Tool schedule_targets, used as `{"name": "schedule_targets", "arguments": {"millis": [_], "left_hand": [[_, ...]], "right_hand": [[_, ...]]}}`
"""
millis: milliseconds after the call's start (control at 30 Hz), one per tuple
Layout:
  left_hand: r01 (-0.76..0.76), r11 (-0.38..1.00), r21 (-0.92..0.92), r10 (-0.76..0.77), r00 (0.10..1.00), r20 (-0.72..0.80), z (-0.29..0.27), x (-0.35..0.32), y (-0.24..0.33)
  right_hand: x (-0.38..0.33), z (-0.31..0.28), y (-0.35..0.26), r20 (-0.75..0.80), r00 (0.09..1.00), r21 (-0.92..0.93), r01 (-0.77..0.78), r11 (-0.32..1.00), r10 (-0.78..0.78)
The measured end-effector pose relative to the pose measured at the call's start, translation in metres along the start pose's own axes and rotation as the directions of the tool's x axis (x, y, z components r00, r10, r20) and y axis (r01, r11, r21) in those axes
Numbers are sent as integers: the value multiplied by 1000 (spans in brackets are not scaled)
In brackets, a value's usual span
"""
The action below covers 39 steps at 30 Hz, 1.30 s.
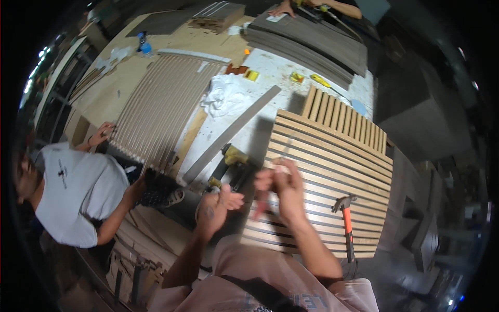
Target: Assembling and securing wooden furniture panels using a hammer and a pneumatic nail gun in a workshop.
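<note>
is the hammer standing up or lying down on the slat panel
Lying down. The hammer rests flat on the wooden slat panel, orange handle pointing toward the person, head away, apart from both hands.

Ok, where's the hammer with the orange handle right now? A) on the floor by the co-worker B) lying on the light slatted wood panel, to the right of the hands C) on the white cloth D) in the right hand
B: the hammer lies on the slatted panel, apart from the right hand, which holds something small and blurred.
</note>
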<state>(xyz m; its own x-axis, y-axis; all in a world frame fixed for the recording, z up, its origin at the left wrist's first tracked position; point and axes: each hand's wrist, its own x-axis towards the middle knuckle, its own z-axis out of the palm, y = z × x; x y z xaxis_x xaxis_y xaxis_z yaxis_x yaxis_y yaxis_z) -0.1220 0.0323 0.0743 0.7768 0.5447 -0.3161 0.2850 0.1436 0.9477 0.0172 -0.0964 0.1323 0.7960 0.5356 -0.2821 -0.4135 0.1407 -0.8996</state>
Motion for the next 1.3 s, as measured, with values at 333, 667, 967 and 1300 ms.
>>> {"name": "schedule_targets", "arguments": {"millis": [333, 667, 967, 1300], "left_hand": [[-427, 472, 771, 618, 784, 57, -124, 131, -94], [-439, 436, 786, 661, 748, 52, -89, 144, -124], [-183, 982, 50, 183, 983, -6, 15, -79, -144], [-146, 986, -81, 100, 904, -415, 85, -133, -120]], "right_hand": [[-68, -154, 55, -316, 687, -925, -72, 372, -654], [-141, -244, 30, -143, 787, -978, -206, -37, -600], [-257, -317, 15, -580, 507, -791, -163, 590, -637], [-308, -425, 62, -694, 696, -200, 58, 978, -184]]}}
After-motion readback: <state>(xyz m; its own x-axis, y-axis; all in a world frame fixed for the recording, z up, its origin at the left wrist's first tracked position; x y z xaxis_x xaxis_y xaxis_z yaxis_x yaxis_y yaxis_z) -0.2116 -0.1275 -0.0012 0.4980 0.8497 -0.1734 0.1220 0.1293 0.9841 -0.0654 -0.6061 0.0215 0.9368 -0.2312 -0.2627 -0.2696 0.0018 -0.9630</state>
